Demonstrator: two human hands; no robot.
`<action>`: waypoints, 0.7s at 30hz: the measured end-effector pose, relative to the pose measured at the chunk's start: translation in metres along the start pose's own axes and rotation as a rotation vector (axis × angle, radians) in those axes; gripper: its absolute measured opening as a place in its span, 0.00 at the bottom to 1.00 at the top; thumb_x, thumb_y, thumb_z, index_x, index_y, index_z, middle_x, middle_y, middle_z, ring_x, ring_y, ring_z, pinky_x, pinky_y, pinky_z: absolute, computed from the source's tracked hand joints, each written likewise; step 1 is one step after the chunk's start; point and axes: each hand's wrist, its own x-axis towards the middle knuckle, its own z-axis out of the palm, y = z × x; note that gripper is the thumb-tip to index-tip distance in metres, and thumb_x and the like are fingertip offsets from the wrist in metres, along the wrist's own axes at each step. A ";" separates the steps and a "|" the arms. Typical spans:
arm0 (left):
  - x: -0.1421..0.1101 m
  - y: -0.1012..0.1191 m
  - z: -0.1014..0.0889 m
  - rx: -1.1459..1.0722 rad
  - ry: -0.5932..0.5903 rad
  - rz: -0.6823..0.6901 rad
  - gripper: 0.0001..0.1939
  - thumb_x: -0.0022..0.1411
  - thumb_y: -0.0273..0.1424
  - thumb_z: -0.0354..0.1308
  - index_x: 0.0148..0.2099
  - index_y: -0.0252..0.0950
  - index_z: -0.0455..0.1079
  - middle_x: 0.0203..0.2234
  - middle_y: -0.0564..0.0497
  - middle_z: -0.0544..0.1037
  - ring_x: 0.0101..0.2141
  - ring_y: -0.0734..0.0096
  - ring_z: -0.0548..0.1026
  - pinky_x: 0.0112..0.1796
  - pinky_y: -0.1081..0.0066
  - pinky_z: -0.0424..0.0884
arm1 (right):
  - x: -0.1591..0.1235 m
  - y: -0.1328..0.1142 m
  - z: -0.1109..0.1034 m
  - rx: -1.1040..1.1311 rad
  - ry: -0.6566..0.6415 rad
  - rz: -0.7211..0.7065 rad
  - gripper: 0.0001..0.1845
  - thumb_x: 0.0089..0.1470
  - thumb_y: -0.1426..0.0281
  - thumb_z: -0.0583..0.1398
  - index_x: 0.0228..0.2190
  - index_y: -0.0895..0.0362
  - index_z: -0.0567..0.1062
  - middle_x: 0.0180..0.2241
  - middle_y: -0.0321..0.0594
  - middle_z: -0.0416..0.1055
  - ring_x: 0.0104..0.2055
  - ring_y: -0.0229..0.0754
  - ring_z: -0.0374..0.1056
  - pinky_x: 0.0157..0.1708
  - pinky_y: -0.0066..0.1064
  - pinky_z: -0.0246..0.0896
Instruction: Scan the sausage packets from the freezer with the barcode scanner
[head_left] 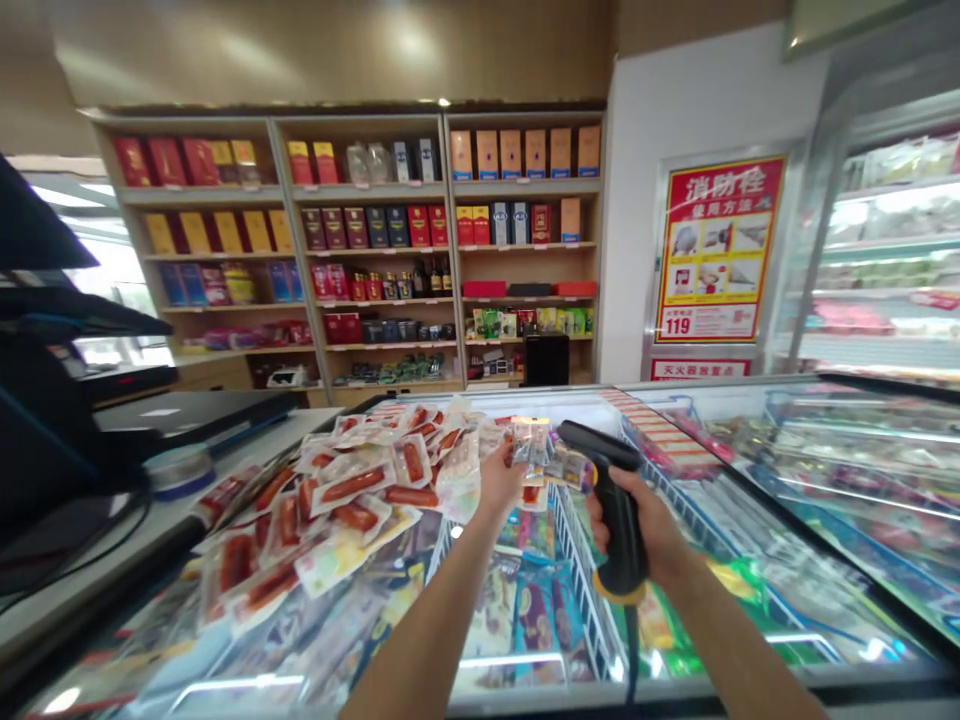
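My right hand (651, 520) is wrapped round the grip of a black barcode scanner (624, 545) with yellow trim, its head tilted toward the left. In my left hand (496, 482) is a small clear snack packet (531, 440), pinched just left of the scanner head. Another shiny packet (568, 468) shows between that one and the scanner; whether my fingers hold it too I cannot tell. Beside my left hand spreads a heap of vacuum-packed sausages (356, 487) on the glass freezer lid (375, 600).
Under the glass, blue wire baskets (581, 560) hold frozen packages. A counter (67, 530) with a tape roll (178, 470) and dark checkout equipment (45, 330) borders the left. Behind stand shelves (375, 193) of boxes; a lit cooler (892, 240) is at right.
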 end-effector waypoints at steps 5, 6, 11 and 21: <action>0.002 -0.002 0.007 -0.001 -0.022 0.002 0.18 0.44 0.20 0.50 0.40 0.36 0.68 0.28 0.55 0.76 0.30 0.73 0.72 0.31 0.77 0.65 | -0.008 0.001 -0.015 0.010 0.068 -0.010 0.14 0.44 0.59 0.54 0.24 0.59 0.67 0.16 0.34 0.64 0.14 0.33 0.59 0.12 0.25 0.56; 0.001 -0.001 0.009 -0.001 -0.036 0.003 0.18 0.44 0.20 0.50 0.40 0.36 0.68 0.28 0.55 0.76 0.30 0.73 0.72 0.30 0.77 0.65 | -0.008 -0.001 -0.018 0.031 0.073 -0.034 0.14 0.44 0.59 0.53 0.25 0.59 0.67 0.16 0.34 0.65 0.14 0.33 0.59 0.12 0.25 0.56; -0.004 0.007 0.029 0.022 -0.123 0.009 0.18 0.45 0.22 0.50 0.41 0.35 0.67 0.29 0.52 0.76 0.28 0.74 0.72 0.28 0.78 0.65 | -0.005 -0.025 -0.052 0.105 0.198 -0.225 0.13 0.44 0.61 0.54 0.31 0.56 0.66 0.16 0.32 0.64 0.15 0.33 0.59 0.14 0.25 0.56; 0.007 0.035 0.135 0.221 -0.142 -0.035 0.22 0.45 0.23 0.52 0.46 0.31 0.61 0.36 0.43 0.74 0.36 0.64 0.71 0.35 0.72 0.64 | -0.029 -0.079 -0.176 -0.013 0.670 -0.359 0.10 0.41 0.64 0.56 0.28 0.56 0.65 0.14 0.32 0.64 0.14 0.35 0.59 0.12 0.27 0.57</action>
